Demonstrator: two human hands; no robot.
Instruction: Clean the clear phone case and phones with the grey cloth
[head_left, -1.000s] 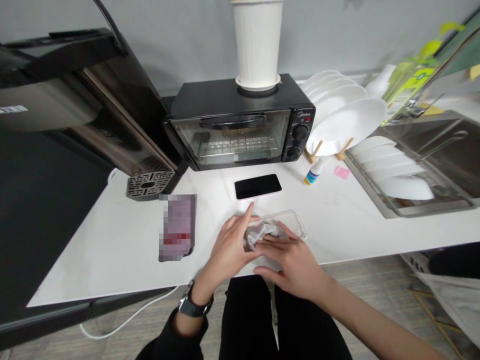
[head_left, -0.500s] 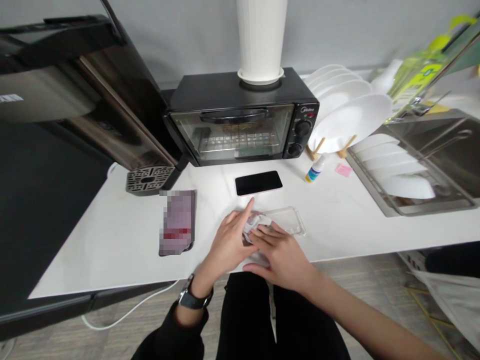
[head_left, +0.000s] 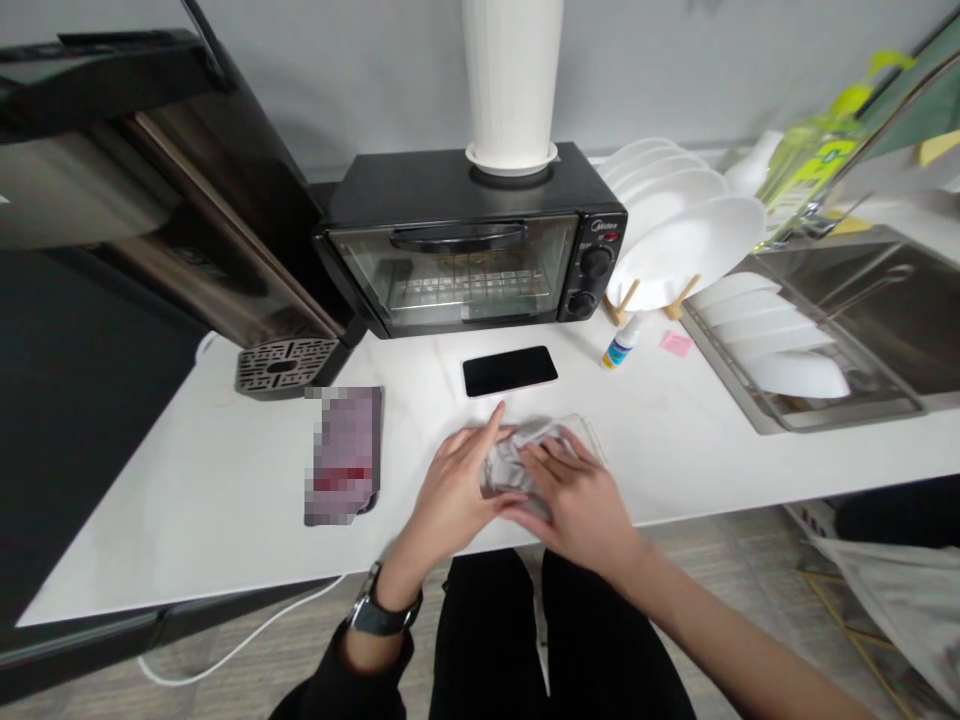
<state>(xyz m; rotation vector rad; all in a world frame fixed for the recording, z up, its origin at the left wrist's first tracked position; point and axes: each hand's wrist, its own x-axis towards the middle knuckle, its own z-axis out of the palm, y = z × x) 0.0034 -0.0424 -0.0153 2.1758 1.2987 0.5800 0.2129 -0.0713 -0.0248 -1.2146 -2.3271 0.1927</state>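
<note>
I see my left hand (head_left: 450,490) at the near edge of the desk (head_left: 187,500), against the left end of a clear case (head_left: 589,440). Its forefinger points away from me and the other fingers curl toward a crumpled grey cloth (head_left: 504,465). I cannot tell whether its thumb grips the case or the cloth. There is a watch (head_left: 379,612) on that wrist.

My right hand (head_left: 577,495) lies flat, fingers spread and pressed down on the cloth, which sits on the case. The case lies flat on the desk, its right end sticking out past my fingers.

Just beyond the case lies a black phone (head_left: 510,371), face up, apart from both hands. Behind it stands an oven (head_left: 469,250) with a white pot (head_left: 512,85) on top. Left of my hands lies a flat blurred item (head_left: 343,455), with a drip tray (head_left: 281,365) behind it. To the right, near the oven, I see a small bottle (head_left: 622,343), a pink note (head_left: 676,344) and racked plates (head_left: 682,235).
</note>
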